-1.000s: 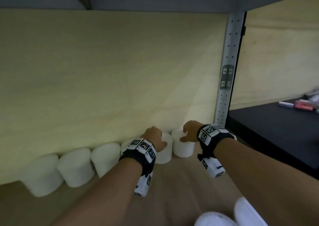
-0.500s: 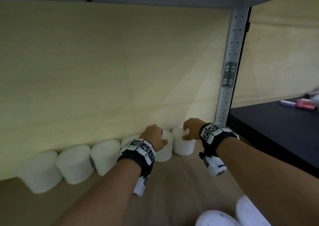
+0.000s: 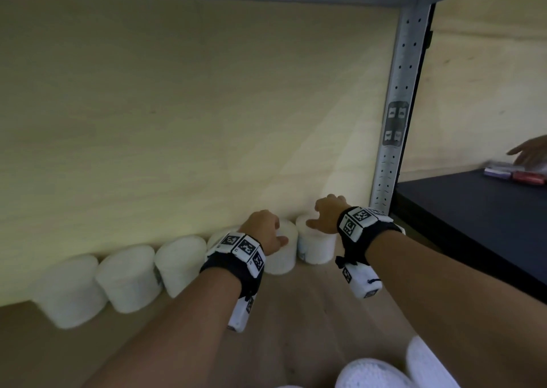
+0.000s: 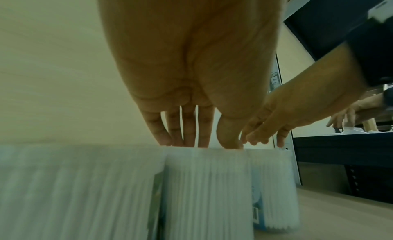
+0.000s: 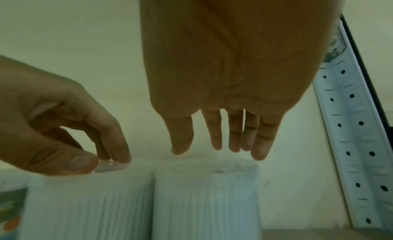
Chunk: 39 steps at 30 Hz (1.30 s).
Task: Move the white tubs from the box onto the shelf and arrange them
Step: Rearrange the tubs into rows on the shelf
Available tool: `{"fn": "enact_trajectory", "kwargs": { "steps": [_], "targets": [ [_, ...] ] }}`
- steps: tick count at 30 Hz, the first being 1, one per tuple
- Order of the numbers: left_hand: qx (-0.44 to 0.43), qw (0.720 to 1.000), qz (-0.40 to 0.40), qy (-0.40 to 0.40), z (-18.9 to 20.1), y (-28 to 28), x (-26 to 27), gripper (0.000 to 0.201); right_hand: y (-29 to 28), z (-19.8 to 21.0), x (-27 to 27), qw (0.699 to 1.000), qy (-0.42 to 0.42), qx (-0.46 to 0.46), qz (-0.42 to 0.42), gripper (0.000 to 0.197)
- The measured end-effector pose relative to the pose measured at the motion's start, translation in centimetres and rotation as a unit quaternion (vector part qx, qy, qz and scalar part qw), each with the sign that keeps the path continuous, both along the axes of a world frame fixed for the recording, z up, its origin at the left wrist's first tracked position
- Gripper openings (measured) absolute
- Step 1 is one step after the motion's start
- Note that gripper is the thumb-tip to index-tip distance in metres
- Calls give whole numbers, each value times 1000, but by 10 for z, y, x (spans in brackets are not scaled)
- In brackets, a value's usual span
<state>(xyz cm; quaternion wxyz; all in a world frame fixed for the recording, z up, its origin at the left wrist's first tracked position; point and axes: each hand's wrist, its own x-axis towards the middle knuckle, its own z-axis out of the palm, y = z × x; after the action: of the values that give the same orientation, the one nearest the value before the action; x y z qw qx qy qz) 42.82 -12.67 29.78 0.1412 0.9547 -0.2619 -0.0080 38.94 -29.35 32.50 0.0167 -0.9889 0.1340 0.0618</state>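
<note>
Several white tubs [image 3: 127, 278] stand in a row against the shelf's back wall. My left hand [image 3: 265, 227] comes down on the second tub from the right [image 3: 282, 254]. In the right wrist view its thumb and fingers [image 5: 114, 152] pinch that tub's [image 5: 89, 201] top rim. My right hand [image 3: 325, 219] is over the rightmost tub [image 3: 316, 248]. Its fingers [image 5: 234, 142] hang straight and loose at the lid of that tub [image 5: 206, 193], holding nothing. Two more white tubs [image 3: 373, 373] show at the bottom edge of the head view.
A perforated metal upright [image 3: 396, 115] stands just right of the last tub. Beyond it lies a dark table [image 3: 473, 216] with coloured packs [image 3: 515, 174] and another person's hand [image 3: 529, 153]. The wooden shelf board [image 3: 296, 313] lies in front of the row.
Both hands stay on the two right-hand tubs, shifted slightly toward the back wall. Another person's hand has come into view at the far right.
</note>
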Motion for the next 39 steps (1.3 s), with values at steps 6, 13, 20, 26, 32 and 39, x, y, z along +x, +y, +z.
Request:
{"fn": "enact_trajectory", "kwargs": {
  "steps": [6, 13, 20, 26, 32, 39],
  "targets": [
    [-4, 1000, 1, -7, -1, -1, 1, 52, 0, -7, 5, 1000, 13, -3, 6, 61],
    [-8, 1000, 5, -3, -1, -1, 0, 47, -6, -1, 3, 995, 28, 88, 41, 50],
    [-6, 1000, 4, -4, -1, -1, -2, 48, -3, -2, -1, 998, -39, 55, 2, 54],
    [-5, 1000, 3, -2, -1, -1, -1, 47, -2, -4, 0, 1000, 11, 9, 12, 62],
    [-6, 1000, 4, -4, 0, -2, -2, 46, -7, 8, -4, 994, 30, 83, 58, 47],
    [1, 1000, 6, -2, 2, -3, -6, 46, -7, 2, 0, 998, -27, 61, 13, 38]
  ]
}}
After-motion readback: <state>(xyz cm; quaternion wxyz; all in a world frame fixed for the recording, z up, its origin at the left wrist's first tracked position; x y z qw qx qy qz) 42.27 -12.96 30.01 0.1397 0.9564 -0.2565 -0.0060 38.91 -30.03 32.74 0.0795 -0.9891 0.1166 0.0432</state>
